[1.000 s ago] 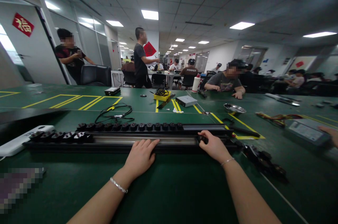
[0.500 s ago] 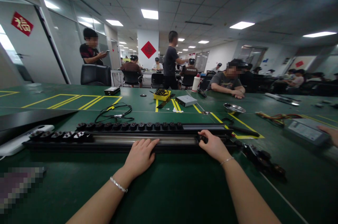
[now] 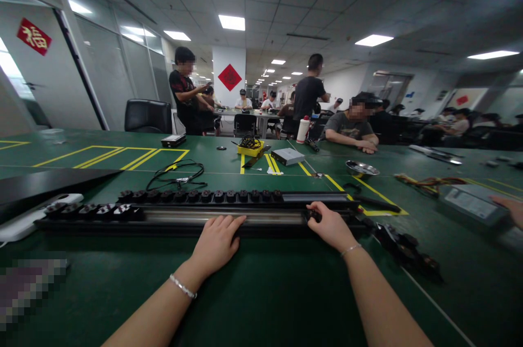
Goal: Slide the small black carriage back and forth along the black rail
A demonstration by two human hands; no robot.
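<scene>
A long black power track (image 3: 269, 217) with a bare metallic channel lies crosswise before me. My left hand (image 3: 214, 241) rests on its front edge, fingers stretched out and holding nothing. Toward the track's right end, my right hand (image 3: 329, 224) pinches a small black socket module (image 3: 312, 215), partly hidden by the fingers. Several similar modules (image 3: 87, 209) sit at the left end of this track. Just behind runs a second track (image 3: 312, 198), carrying a row of black socket modules (image 3: 206, 195). Dark loose modules (image 3: 408, 251) lie to the right of my right hand.
A white power strip (image 3: 61, 211) lies at left. Beyond the tracks are a coiled black cable (image 3: 175, 172), a yellow box (image 3: 250, 146), a grey box (image 3: 288, 156) and a metal bowl (image 3: 362, 167). Another person's hand (image 3: 510, 208) touches a power supply (image 3: 469, 202) at right.
Both of my hands and the tracks look the same as before. In the background, two standing people have moved to the right.
</scene>
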